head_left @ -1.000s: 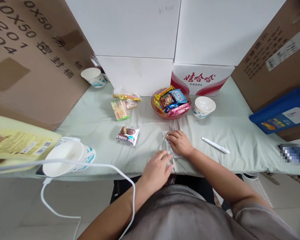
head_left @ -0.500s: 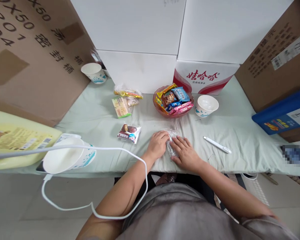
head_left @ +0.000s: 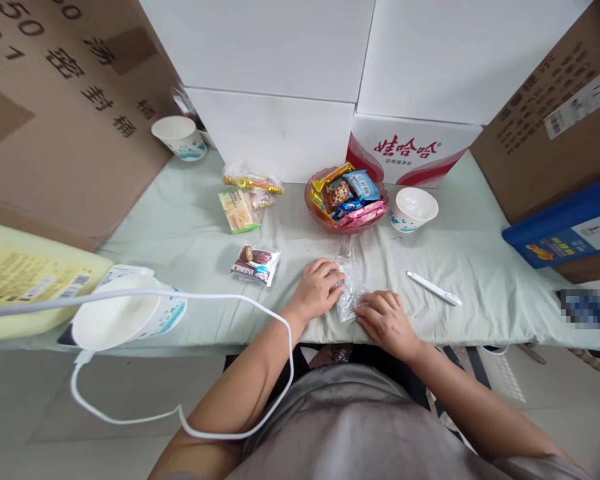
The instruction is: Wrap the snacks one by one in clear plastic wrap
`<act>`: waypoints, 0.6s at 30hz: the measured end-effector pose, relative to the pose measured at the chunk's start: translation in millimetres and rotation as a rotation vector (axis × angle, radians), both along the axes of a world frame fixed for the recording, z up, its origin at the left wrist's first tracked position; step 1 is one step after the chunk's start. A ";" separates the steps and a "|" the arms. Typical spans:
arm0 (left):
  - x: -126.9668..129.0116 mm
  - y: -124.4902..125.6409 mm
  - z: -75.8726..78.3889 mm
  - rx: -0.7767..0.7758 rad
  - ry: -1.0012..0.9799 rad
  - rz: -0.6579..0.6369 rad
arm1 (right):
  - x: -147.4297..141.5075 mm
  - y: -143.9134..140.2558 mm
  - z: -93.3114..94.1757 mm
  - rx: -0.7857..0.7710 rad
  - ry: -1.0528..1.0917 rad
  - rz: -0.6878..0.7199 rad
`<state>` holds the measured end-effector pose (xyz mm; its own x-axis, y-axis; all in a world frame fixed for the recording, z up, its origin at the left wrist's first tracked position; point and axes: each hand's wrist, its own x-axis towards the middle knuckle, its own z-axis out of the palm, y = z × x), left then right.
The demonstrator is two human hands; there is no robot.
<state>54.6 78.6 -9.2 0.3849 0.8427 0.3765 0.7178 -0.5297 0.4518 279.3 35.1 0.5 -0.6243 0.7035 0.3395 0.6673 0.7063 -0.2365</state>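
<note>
Just in front of the round pink bowl of wrapped snacks (head_left: 347,223), a crinkled clear plastic bag (head_left: 349,293) lies flat on the pale green table cloth (head_left: 180,233). At the bag's left edge the left hand (head_left: 317,289) rests with curled fingers touching the plastic, while the right hand (head_left: 387,322) pinches its near right corner; a white pen (head_left: 434,289) lies right of the bag, and a dark chocolate snack packet (head_left: 255,265) lies to its left

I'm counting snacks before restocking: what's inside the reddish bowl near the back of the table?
The reddish bowl holds wrapped snacks: a yellow pack, a brown cookie pack, blue ones and pink ones on the near side. Anything beneath that top layer is covered.
</note>
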 end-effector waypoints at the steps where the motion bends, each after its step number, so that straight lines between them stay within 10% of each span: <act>1: 0.0 -0.5 0.1 0.003 0.005 -0.011 | -1.2 1.5 0.8 0.009 0.013 0.026; 9: -1.2 -2.2 -2.4 -0.062 -0.093 -0.247 | -5.4 1.4 22.9 -0.253 0.099 0.275; 18: -0.7 -2.8 -9.7 -0.051 -0.161 -0.133 | -21.4 63.3 17.2 -0.137 -0.076 -0.166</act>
<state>53.9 75.8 -19.0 0.4325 0.8079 0.4002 0.5593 -0.5886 0.5838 257.9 98.3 17.7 -0.5167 0.8348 0.1903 0.7910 0.5505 -0.2669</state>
